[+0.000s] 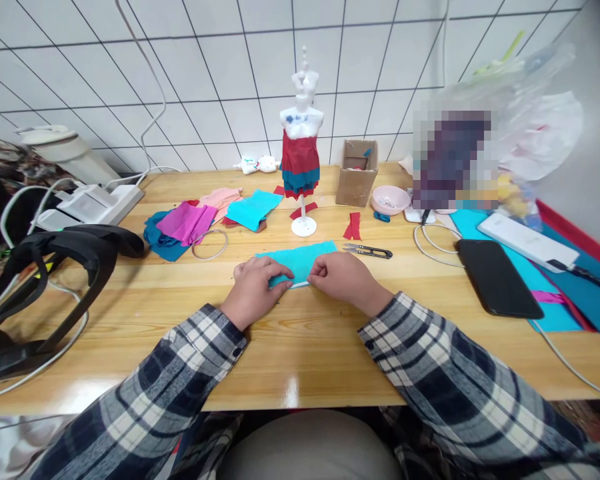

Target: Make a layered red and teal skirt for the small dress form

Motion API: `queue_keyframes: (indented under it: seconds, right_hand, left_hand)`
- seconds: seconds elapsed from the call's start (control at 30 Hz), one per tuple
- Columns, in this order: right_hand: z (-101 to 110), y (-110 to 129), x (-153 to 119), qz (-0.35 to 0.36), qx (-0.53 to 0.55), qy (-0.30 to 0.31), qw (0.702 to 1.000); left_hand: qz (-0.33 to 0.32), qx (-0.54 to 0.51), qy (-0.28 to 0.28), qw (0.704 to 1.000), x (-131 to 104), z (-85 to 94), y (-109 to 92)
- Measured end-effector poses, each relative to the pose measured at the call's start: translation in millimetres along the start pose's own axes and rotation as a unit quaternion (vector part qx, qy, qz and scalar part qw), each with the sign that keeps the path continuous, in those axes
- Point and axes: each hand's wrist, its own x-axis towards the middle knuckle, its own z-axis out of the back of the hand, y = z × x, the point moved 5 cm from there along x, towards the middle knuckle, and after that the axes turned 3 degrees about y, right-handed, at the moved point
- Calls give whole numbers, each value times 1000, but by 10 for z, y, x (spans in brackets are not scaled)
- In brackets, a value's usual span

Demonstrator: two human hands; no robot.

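A turquoise strip (303, 259) lies flat on the wooden table, a thin white band along its near edge. My left hand (257, 287) rests on the strip's left part, thumb and fingertips bent down onto the near edge. At the right end of that edge, my right hand (345, 275) is closed in a pinch at the strip. Black-handled thread snips (367, 251) lie just beyond my right hand. Behind the strip stands a small white dress form (304, 120) wearing a red and blue layered skirt (301, 163).
Coloured pieces (187, 223) and a hoop (210, 245) lie left of the stand. A cardboard box (357, 173), pink bowl (390, 200) and red scrap (353, 227) are right of it. A black phone (500, 278) lies right; a black headset (45, 287) sits left.
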Motion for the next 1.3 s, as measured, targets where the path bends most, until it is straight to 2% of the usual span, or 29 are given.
queue_keyframes:
  seconds: [0.6, 0.8, 0.9, 1.03, 1.3]
  right_hand:
    - [-33, 41, -28, 17, -47, -24, 998]
    - [-26, 48, -31, 29, -65, -32, 997]
    - [17, -18, -10, 12, -79, -36, 996]
    - [58, -135, 35, -12, -90, -15, 996]
    - [64, -234, 84, 1, -45, 31, 999]
  left_hand:
    - [-2, 18, -3, 1000, -20, -13, -10]
    - [-95, 23, 2, 995, -20, -33, -78]
    - [-124, 14, 9, 992, -19, -64, -82]
    - [-112, 23, 13, 993, -19, -90, -54]
    - [-99, 22, 13, 995, -25, -75, -49]
